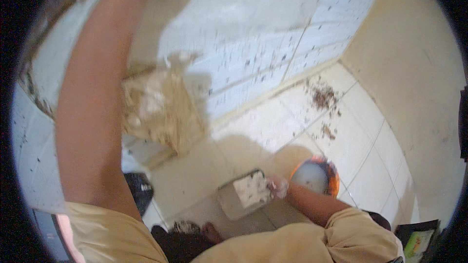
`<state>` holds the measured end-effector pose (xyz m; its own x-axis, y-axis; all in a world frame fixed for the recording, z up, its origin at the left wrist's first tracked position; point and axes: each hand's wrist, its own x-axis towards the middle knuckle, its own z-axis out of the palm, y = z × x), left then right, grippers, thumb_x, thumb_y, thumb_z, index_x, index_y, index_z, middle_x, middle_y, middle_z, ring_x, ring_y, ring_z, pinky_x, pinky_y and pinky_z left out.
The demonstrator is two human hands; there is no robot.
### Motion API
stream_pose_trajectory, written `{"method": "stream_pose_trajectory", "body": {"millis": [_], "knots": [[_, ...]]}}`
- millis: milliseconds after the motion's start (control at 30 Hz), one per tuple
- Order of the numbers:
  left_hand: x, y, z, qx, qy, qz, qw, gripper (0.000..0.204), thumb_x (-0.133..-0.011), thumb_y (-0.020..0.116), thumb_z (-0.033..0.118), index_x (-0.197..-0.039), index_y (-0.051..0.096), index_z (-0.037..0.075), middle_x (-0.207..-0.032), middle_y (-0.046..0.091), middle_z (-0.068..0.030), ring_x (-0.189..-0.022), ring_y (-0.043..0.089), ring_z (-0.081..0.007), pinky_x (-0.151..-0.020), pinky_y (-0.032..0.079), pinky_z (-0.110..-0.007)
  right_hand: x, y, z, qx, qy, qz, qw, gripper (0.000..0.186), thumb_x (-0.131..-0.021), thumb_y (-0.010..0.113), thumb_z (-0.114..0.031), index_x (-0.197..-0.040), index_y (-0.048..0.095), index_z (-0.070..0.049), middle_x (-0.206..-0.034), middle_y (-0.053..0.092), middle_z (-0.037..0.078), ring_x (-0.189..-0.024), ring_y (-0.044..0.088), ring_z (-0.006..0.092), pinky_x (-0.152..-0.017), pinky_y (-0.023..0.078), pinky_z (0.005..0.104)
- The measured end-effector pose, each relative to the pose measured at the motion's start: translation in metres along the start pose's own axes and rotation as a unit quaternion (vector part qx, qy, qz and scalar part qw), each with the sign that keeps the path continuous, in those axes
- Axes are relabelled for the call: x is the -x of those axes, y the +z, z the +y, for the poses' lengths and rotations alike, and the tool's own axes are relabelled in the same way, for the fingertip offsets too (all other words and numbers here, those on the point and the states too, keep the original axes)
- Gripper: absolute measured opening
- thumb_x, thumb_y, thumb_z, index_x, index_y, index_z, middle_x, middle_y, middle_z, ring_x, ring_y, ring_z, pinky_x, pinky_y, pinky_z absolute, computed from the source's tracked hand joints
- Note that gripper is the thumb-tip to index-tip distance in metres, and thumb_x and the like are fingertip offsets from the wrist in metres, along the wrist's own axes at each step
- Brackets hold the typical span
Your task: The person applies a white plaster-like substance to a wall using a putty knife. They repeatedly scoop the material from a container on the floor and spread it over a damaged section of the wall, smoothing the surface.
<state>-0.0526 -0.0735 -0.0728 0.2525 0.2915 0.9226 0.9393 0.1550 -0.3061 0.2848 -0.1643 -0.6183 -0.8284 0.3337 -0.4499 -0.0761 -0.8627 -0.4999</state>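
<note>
My right hand (278,186) is closed on the near-right edge of a shallow rectangular tray (227,203), held low over the floor. On the tray lies a white patch (249,190) with dark specks; whether it is a cloth or wet paste I cannot make out. Whitish residue coats my right fingers. My left arm (97,92) reaches far up along the pale blue surface (253,0). Its hand is blurred and cut off at the top edge, so its fingers are hidden. Just right of my right hand stands an orange-rimmed bucket (312,178) with cloudy greyish liquid.
Dark brown debris (324,97) is scattered on the white floor tiles (273,117) near the wall corner. A crumpled tan sheet (156,102) hangs by the blue surface. A beige wall (414,68) bounds the right. A black bag-like thing (138,192) lies below my left arm. Feet show below.
</note>
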Motion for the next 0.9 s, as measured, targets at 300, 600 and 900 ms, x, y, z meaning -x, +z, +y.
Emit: {"method": "stream_pose_trajectory", "body": {"millis": [300,600,900], "knots": [[-0.049,0.016,0.012,-0.015,0.087,0.094,0.992,0.026,-0.078,0.064,0.029,-0.097,0.061,0.010,-0.093,0.062,-0.0120,-0.092,0.057,-0.0330,-0.076,0.043,-0.045,0.051,0.159,-0.176,-0.099,-0.241,-0.062,0.963,0.039,-0.079,0.054,-0.003,-0.117,0.051,-0.001,-0.114,0.058,0.018,-0.096,0.062,0.0296,-0.069,0.056,0.0370],[-0.077,0.015,0.018,0.008,-0.051,-0.101,0.994,0.038,-0.082,0.056,0.046,-0.095,0.063,0.011,-0.092,0.064,-0.0124,-0.086,0.060,-0.0339,-0.073,0.047,-0.045,0.096,0.229,-0.355,-0.031,-0.518,-0.047,0.854,0.043,-0.079,0.051,0.005,-0.121,0.047,-0.006,-0.115,0.058,0.015,-0.095,0.062,0.0280,-0.067,0.057,0.0382],[-0.083,0.003,0.035,0.018,-0.131,-0.117,0.984,0.032,-0.075,0.062,0.038,-0.085,0.065,0.007,-0.084,0.063,-0.0171,-0.084,0.060,-0.0367,-0.072,0.046,-0.046,0.052,0.270,-0.477,0.016,-0.762,0.245,0.600,0.035,-0.079,0.048,0.003,-0.114,0.052,0.006,-0.113,0.058,0.018,-0.094,0.061,0.0295,-0.077,0.051,0.0378]]}}
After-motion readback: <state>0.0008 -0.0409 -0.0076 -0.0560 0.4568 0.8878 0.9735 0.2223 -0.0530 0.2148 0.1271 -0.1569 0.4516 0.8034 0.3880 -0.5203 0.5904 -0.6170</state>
